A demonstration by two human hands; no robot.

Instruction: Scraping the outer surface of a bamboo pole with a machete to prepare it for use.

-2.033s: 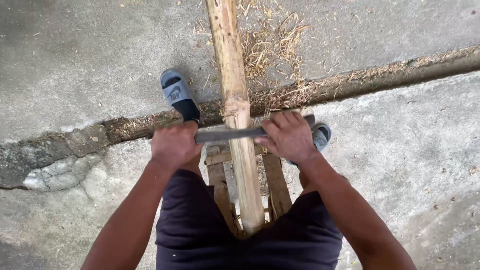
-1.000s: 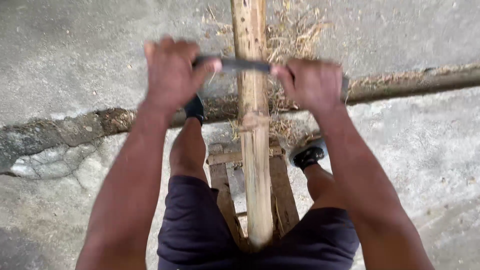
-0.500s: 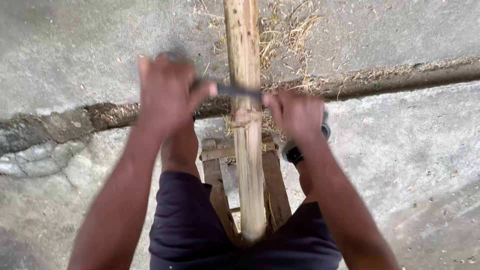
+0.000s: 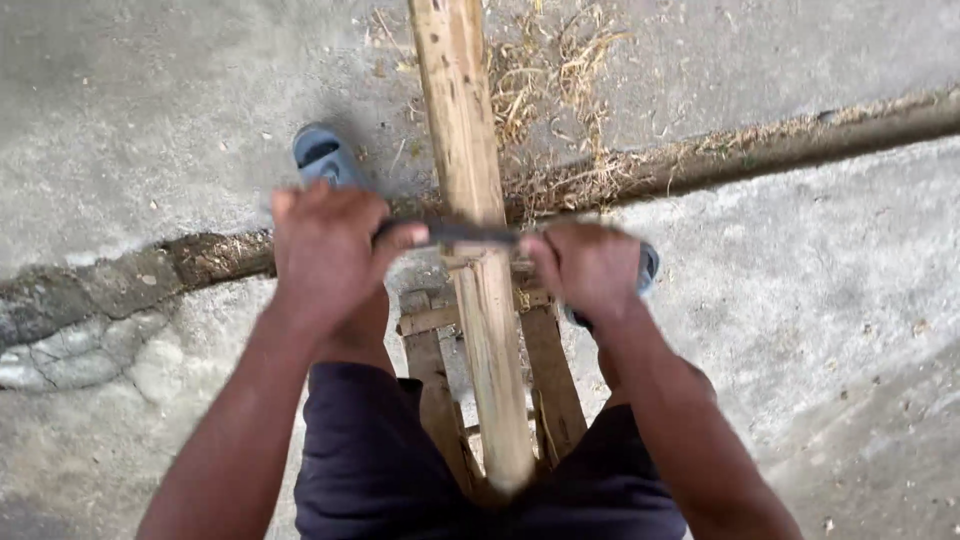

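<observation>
Blade (image 4: 460, 234) across bamboo pole (image 4: 475, 250), between both grips.

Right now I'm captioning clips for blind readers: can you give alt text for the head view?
Seen from above, a person's left hand and right hand grip a dark blade laid across a long bamboo pole resting on a wooden stand. Blue sandals and dry shavings lie on the concrete floor.

Soft even daylight, faint shadows; left hand (image 4: 325, 250) and right hand (image 4: 585, 268) motion-blurred.
</observation>
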